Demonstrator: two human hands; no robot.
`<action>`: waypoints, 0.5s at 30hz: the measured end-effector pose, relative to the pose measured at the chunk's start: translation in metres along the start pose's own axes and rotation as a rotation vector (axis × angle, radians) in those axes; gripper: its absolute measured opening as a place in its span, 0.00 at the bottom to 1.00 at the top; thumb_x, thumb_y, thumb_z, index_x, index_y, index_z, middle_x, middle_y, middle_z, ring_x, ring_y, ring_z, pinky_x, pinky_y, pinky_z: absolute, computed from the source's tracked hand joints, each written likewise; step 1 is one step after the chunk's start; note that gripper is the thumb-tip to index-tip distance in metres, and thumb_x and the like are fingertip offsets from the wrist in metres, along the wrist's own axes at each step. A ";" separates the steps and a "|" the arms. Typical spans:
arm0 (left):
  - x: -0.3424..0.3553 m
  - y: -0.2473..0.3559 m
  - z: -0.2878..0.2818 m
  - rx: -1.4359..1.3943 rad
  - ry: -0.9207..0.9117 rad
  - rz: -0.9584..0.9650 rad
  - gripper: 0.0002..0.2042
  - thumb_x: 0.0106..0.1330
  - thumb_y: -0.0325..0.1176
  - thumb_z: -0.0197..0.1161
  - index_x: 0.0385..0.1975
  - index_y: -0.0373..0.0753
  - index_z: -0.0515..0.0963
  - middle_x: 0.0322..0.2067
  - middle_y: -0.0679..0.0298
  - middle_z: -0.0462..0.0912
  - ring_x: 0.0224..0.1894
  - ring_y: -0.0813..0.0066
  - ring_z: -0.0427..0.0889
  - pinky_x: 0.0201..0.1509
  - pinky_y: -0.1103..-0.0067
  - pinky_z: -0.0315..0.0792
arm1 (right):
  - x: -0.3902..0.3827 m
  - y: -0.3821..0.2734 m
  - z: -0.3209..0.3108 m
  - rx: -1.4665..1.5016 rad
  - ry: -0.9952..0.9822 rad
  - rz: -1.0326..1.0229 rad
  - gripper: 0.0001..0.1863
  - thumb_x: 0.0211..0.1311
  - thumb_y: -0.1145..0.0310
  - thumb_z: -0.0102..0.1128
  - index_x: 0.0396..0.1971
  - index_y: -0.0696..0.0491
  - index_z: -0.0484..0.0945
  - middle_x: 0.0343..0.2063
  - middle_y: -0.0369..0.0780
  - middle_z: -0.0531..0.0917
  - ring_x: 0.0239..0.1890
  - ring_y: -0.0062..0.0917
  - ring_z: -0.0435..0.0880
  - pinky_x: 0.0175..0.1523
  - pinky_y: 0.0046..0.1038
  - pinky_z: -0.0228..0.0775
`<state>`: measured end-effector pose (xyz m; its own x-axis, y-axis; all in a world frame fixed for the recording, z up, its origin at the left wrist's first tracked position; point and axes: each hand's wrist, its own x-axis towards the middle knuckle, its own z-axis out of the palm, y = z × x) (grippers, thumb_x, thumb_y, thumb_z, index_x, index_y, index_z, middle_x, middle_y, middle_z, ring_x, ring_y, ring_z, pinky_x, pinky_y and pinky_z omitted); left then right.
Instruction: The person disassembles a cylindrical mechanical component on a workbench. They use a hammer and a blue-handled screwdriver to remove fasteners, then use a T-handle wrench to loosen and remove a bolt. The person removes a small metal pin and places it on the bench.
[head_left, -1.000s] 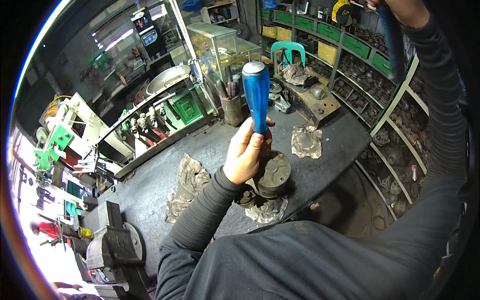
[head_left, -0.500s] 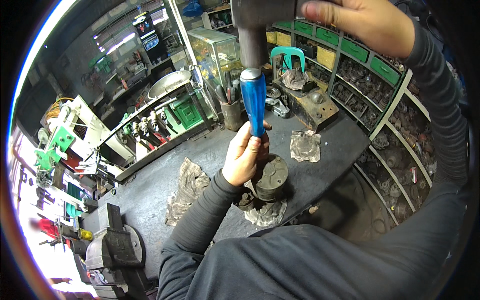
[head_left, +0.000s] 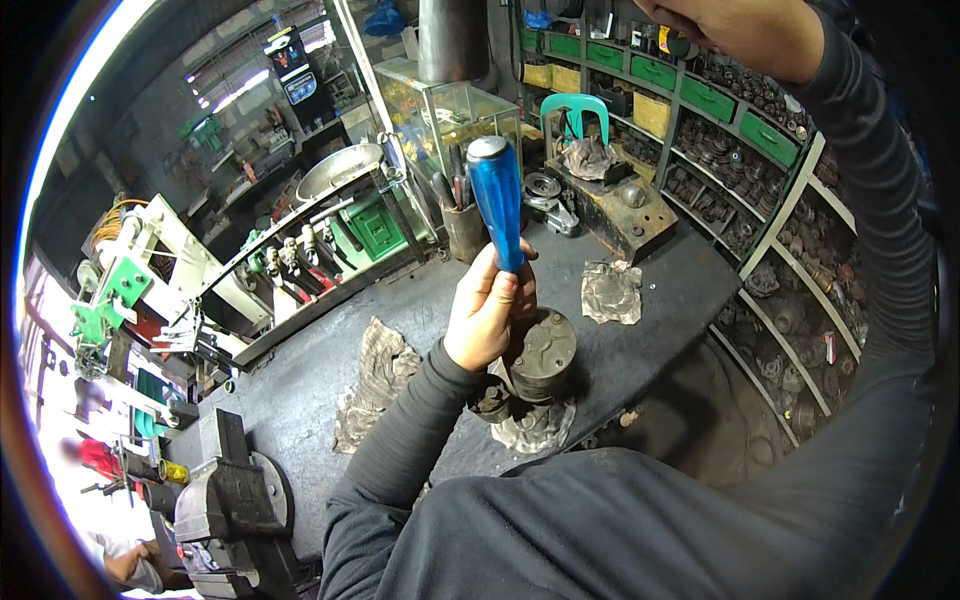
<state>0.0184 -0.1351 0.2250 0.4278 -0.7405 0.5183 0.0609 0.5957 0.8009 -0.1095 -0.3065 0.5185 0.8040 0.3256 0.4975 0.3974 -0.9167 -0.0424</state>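
My left hand (head_left: 485, 310) is closed round a blue-handled tool (head_left: 494, 200), held upright with its metal-capped end on top. Just under that hand stands a dirty metal cylinder (head_left: 543, 355) with a smaller cylinder (head_left: 490, 398) at its side, on a crumpled rag (head_left: 530, 435); the tool's lower end is hidden. High at the top right, my right hand (head_left: 740, 30) has its fingers curled on a hammer, partly out of view, whose dark metal head (head_left: 450, 40) hangs above the blue handle, clear of it.
A bench vise (head_left: 225, 480) is at the near left, with another person's arm (head_left: 130, 560) below it. Crumpled cloths (head_left: 372, 380) and a greasy metal block (head_left: 630, 215) lie on the dark workbench (head_left: 670, 300). A tool rack (head_left: 300, 260) runs behind; parts shelves (head_left: 720, 180) line the right.
The hammer came down onto the blue handle's cap half a second ago and is now raised off it. My left hand and the handle dipped slightly from their earlier place.
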 end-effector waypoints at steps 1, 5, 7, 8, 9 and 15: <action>0.000 0.000 0.000 0.000 -0.003 0.006 0.15 0.76 0.37 0.51 0.57 0.39 0.66 0.30 0.70 0.67 0.29 0.85 0.62 0.32 0.86 0.60 | 0.004 0.013 0.001 -0.069 -0.027 -0.038 0.27 0.72 0.48 0.48 0.51 0.59 0.74 0.40 0.49 0.82 0.43 0.31 0.82 0.49 0.32 0.73; -0.001 0.002 -0.001 0.035 -0.004 -0.002 0.14 0.76 0.37 0.50 0.56 0.38 0.67 0.30 0.70 0.67 0.29 0.85 0.63 0.32 0.86 0.60 | 0.001 0.004 0.004 -0.225 -0.131 0.093 0.27 0.72 0.49 0.48 0.52 0.60 0.74 0.40 0.50 0.83 0.43 0.36 0.82 0.50 0.35 0.74; -0.001 0.002 -0.001 0.041 -0.001 -0.004 0.14 0.76 0.38 0.50 0.56 0.38 0.67 0.30 0.70 0.68 0.29 0.85 0.63 0.32 0.86 0.60 | 0.001 0.003 -0.005 -0.194 -0.080 0.053 0.27 0.72 0.49 0.48 0.53 0.60 0.73 0.39 0.50 0.83 0.43 0.36 0.82 0.51 0.36 0.75; -0.001 0.002 -0.001 0.043 -0.001 -0.006 0.14 0.76 0.38 0.50 0.56 0.39 0.67 0.30 0.70 0.68 0.29 0.85 0.63 0.32 0.86 0.60 | -0.001 0.007 -0.013 -0.055 -0.010 0.041 0.25 0.73 0.50 0.48 0.52 0.59 0.74 0.36 0.49 0.83 0.40 0.34 0.83 0.50 0.35 0.76; 0.000 0.002 0.001 0.044 0.000 -0.007 0.14 0.76 0.38 0.50 0.56 0.39 0.67 0.30 0.70 0.68 0.29 0.85 0.63 0.32 0.86 0.60 | 0.001 0.012 -0.021 0.197 0.068 0.081 0.24 0.73 0.51 0.49 0.51 0.58 0.75 0.32 0.47 0.82 0.38 0.32 0.83 0.49 0.35 0.76; -0.007 0.001 -0.001 0.091 0.025 -0.006 0.15 0.76 0.40 0.52 0.55 0.38 0.68 0.29 0.71 0.69 0.28 0.86 0.63 0.32 0.87 0.60 | 0.003 0.027 0.008 -0.146 0.122 -0.034 0.22 0.74 0.50 0.46 0.44 0.56 0.75 0.16 0.34 0.74 0.18 0.18 0.77 0.27 0.23 0.74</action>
<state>0.0166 -0.1291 0.2224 0.4497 -0.7353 0.5071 -0.0182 0.5601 0.8282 -0.0929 -0.3284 0.5114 0.7282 0.3343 0.5983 0.3475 -0.9325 0.0982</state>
